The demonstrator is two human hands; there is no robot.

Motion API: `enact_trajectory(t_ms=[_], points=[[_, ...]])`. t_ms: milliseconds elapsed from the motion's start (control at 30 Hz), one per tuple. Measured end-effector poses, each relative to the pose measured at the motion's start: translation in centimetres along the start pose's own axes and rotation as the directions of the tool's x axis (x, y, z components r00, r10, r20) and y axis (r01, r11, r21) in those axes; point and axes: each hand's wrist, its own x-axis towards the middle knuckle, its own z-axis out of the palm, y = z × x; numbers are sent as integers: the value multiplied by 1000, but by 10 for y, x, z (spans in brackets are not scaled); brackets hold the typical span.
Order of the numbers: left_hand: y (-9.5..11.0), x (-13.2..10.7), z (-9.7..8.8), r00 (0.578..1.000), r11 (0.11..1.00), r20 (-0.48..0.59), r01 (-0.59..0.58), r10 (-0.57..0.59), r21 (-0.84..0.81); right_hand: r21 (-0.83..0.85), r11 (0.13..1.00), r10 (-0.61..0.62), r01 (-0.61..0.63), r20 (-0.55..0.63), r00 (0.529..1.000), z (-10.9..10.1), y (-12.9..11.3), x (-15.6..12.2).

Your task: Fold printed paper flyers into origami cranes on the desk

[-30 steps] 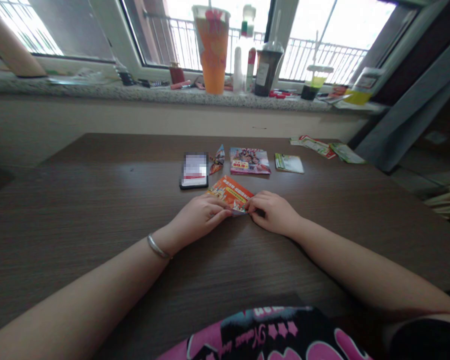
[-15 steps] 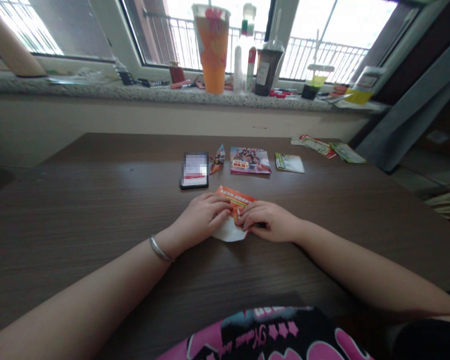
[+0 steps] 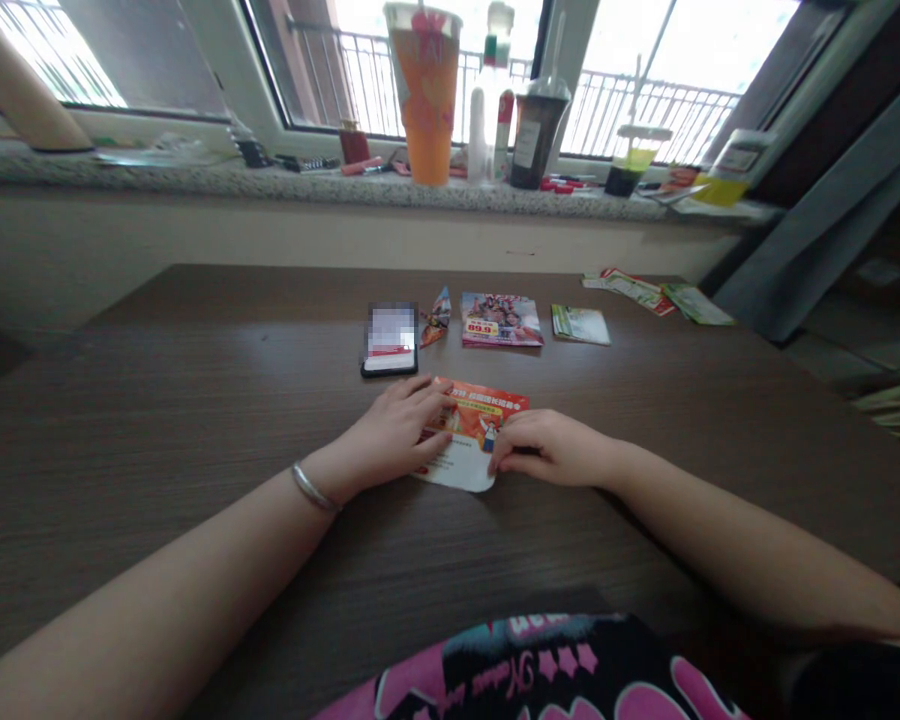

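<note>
Table (image 3: 217,400): its brown top is spreading beneath both your hands.
Windowsill (image 3: 285,184): it is running behind the table, speckled grey.
Tall cup (image 3: 427,100): it is standing on the sill, holding orange drink.
Left hand (image 3: 399,425): your fingers are spreading palm down over the left part of the leaflet (image 3: 469,460), not gripping (a silver bangle (image 3: 313,487) is circling your wrist).
Right hand (image 3: 544,447): your fingers are curling at its right edge, touching; whether they are pinching, you cannot tell.
Leaflet: orange above, white below, it is lying on the table between your hands.
Phone (image 3: 390,340): it is lying just beyond your left hand.
</note>
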Motion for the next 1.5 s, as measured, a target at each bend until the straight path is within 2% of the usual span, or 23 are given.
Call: enact_trajectory(t_ms=[200, 400, 500, 667, 867, 967, 1100, 1167, 1367, 1500], points=[[-2, -1, 3, 996, 996, -3, -92, 92, -7, 64, 990, 119, -122, 48, 992, -16, 7, -10], [11, -3, -1, 970, 970, -41, -240, 239, -23, 52, 957, 278, -285, 111, 954, -26, 10, -15], [15, -4, -1, 961, 962, -55, -272, 271, -12, 41, 944, 319, -327, 137, 938, -25, 14, -14], [15, -4, -4, 961, 961, -25, -276, 276, -12, 34, 918, 393, -395, 47, 918, -13, 25, -9], [10, -4, -17, 952, 950, 56, -295, 301, -101, 94, 919, 395, -384, -206, 895, 4, 27, 2], [8, -4, -19, 947, 949, 67, -311, 314, -45, 23, 904, 417, -427, -265, 869, 10, 24, 7], [7, -4, -17, 944, 946, 73, -323, 323, -4, 59, 880, 462, -471, -334, 821, 11, 21, 8], [7, -5, -16, 940, 942, 67, -336, 336, -4, 57, 882, 457, -467, -346, 820, 10, 21, 7], [12, -5, -9, 930, 931, 30, -365, 366, -33, -14, 900, 413, -437, -295, 861, 3, 21, 6], [13, -4, -5, 930, 930, 18, -367, 368, -38, -71, 875, 439, -479, -304, 846, 5, 19, 9]])
